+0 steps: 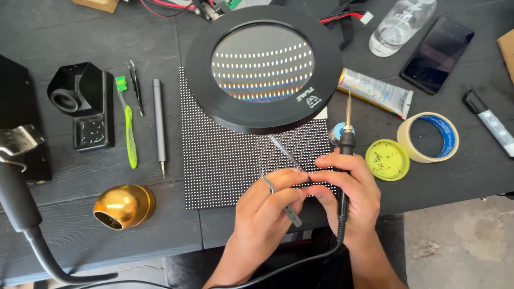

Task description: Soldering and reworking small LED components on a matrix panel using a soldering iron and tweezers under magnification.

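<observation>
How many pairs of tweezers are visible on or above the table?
2: black tweezers lie beside the green toothbrush on the left; silver tweezers are in the left hand. Others may be hidden under the magnifier lamp.

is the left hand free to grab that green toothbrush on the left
Probably not yet: the path to the toothbrush is open, but the left hand already grips tweezers.

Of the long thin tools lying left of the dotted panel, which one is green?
The toothbrush-like brush, with green bristles and a lime handle; the dark tweezers and grey pen-shaped tool beside it are not.
</observation>
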